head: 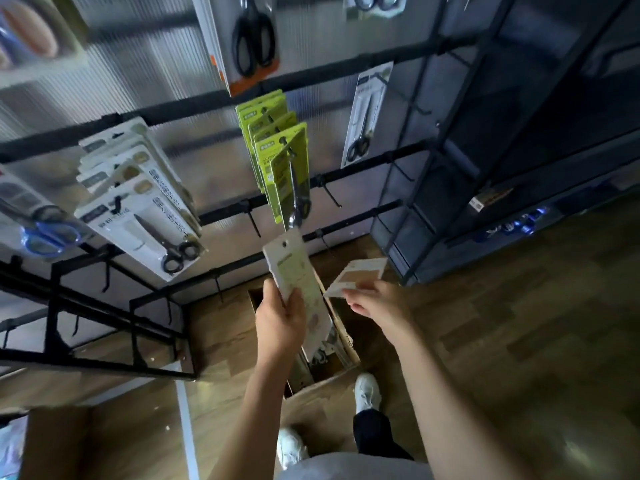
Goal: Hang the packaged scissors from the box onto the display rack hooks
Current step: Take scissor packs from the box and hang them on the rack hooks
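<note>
Wooden floor (502,306), left hand (280,323) gripping scissors pack (298,282) above box (346,341), right hand (377,306) pinching second pack (356,275)

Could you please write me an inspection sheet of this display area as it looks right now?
Surface: wood-pattern floor, partly covered by the open brown cardboard box.
Job's things: pale cream carded scissors pack raised toward the black rack hooks; second beige pack held lower; more packs in the box; yellow-green carded scissors and white carded scissors already hung.
Clutter: another cardboard carton at lower left.
Grippers: left hand grips the cream pack; right hand holds the beige pack by its edge.
Cables: nothing seen.
Surroundings: ribbed translucent back panel, dark metal shelving unit to the right.
</note>
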{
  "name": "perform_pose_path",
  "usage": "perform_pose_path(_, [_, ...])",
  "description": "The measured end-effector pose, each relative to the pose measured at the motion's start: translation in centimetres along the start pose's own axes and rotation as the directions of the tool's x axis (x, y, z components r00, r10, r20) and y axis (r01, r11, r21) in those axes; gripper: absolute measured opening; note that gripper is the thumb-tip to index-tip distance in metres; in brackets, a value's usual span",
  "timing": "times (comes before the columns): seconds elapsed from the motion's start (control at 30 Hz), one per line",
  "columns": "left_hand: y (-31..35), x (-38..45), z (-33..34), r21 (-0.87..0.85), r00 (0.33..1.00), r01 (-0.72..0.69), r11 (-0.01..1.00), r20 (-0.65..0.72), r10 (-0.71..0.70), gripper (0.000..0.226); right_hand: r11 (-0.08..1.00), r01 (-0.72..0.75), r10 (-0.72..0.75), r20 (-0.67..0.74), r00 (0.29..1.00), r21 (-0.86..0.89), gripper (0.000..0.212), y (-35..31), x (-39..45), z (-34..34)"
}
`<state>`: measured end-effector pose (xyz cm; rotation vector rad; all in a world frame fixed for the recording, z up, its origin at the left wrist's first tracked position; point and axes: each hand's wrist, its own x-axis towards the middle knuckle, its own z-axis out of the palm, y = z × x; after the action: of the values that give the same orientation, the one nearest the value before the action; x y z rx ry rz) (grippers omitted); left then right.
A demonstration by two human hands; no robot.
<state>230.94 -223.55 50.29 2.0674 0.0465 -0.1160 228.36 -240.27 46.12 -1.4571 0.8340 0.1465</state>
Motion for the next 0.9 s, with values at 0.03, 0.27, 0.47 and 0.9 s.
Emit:
perform_pose_path(0.03, [0.7,0.0,-0.4,-0.076,1.000,0.026,0.997,0.005,-0.026,0.006,0.998,0.049,-0.048,0.007,0.999,-0.047,0.028,-0.6,-0.2,-0.1])
perform_pose_path(0.27, [4.2,0.5,-2.4,-0.387,0.992,0.106,0.916,0.110,-0.068,0.021,0.903,0.294,-0.354,-0.155,0.922,-0.312,0.017,-5.2,-1.8,-1.0])
perform_pose_path(0.47, [5.8,1.6,-4.3,-0.629,0.976,0.186,0.755,0.209,-0.066,0.023,0.811,0.376,-0.502,-0.203,0.840,-0.449,0.036,-9.7,-2.8,-0.9])
perform_pose_path(0.9, [7.5,3.7,-10.2,-0.799,0.946,0.236,0.554,0.319,0.057,0.077,0.798,0.566,-0.599,-0.167,0.783,-0.209,0.019,-16.0,-5.0,2.0])
